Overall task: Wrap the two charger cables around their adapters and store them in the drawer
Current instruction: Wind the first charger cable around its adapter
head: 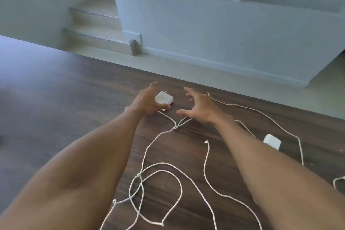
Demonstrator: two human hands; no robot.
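Nearest, white cables (158, 166) sprawl in loose loops over the dark wood worktop (56, 99), unwrapped. Mid-right, 2nd adapter (272, 141) lies flat beside the right forearm. Farther out, right hand (200, 107) hovers w/ fingers spread, holding nothing. Left hand (147, 102) is curled on the 1st adapter (164, 97), thumb against its near edge.

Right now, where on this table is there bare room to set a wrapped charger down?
The table is bare left of the left hand and forearm. It is crowded between the forearms, where the cables loop, and to the right around the second adapter.
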